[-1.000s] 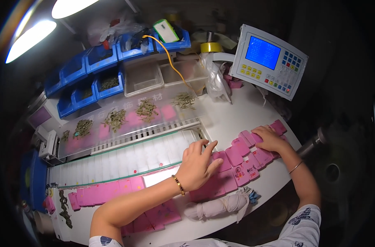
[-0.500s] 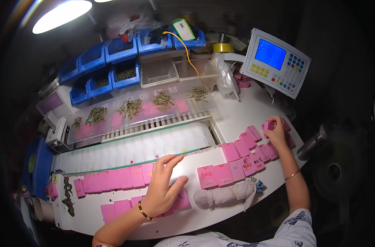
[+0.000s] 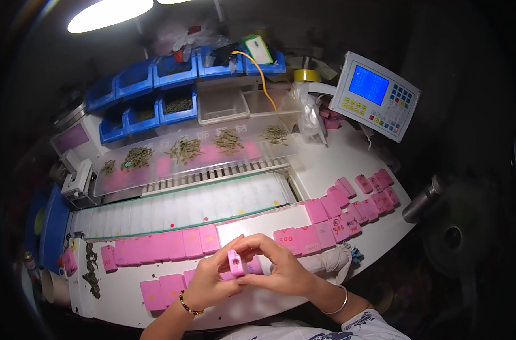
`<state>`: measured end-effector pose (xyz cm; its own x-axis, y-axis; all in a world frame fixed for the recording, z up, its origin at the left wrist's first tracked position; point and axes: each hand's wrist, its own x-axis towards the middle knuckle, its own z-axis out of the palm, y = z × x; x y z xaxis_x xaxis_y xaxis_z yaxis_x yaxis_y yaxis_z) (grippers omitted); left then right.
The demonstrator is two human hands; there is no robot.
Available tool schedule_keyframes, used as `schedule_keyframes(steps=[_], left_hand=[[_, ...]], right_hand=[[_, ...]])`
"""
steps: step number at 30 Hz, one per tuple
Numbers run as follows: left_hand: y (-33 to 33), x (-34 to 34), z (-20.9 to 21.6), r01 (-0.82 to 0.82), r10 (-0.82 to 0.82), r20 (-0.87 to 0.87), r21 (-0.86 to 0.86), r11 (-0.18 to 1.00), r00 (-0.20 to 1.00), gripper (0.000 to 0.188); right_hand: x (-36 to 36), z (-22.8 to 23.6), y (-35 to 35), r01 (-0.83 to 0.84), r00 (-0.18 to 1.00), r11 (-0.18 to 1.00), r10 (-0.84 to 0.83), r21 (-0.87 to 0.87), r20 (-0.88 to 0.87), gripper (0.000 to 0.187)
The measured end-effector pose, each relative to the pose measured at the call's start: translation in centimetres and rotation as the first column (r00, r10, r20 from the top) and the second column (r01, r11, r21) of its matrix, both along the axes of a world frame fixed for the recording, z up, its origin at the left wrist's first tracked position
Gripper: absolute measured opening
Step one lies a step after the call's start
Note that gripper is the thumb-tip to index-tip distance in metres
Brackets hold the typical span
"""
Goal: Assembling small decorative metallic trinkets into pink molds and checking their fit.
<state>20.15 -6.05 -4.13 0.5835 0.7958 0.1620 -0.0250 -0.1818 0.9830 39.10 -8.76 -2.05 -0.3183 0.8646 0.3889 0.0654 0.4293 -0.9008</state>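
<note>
In front of my body, my left hand point(image 3: 210, 281) and my right hand point(image 3: 286, 273) come together around one pink rubber mold point(image 3: 235, 262). It stands upright between my fingers and thumbs, its narrow end with a small round hole showing. Below and behind my hands lies a front row of pink molds point(image 3: 152, 296), partly covered by my left hand. A longer row of pink molds point(image 3: 156, 247) runs farther back on the left. Lettered pink molds point(image 3: 325, 234) stand in rows to the right. My right hand partly hides a wrapped grey cloth roll point(image 3: 334, 259).
Beyond the white conveyor strip point(image 3: 173, 212), a clear sheet point(image 3: 204, 144) bears small green heaps. Blue bins point(image 3: 176, 71) rise behind it. A control panel point(image 3: 377, 96) stands at the right, and a metal cylinder point(image 3: 422, 199) at the table's right edge. Dark green pieces point(image 3: 92, 272) lie far left.
My right hand has come from the far right molds to the middle with a pink mold. My left hand has moved slightly left and down and closed on it too. The view has shifted slightly.
</note>
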Motion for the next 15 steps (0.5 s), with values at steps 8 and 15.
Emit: schedule_keyframes(steps=[8, 15], left_hand=[[0.5, -4.4, -0.3, 0.075, -0.072, 0.019, -0.257, 0.964, 0.997, 0.076], [0.1, -3.5, -1.1, -0.041, 0.270, 0.499, -0.422, 0.906, 0.823, 0.068]], right_hand=[[-2.6, -0.7, 0.6, -0.010, 0.981, 0.996, -0.007, 0.086, 0.193, 0.041], [-3.9, -2.5, 1.6, 0.084, 0.949, 0.966, -0.152, -0.243, -0.277, 0.044]])
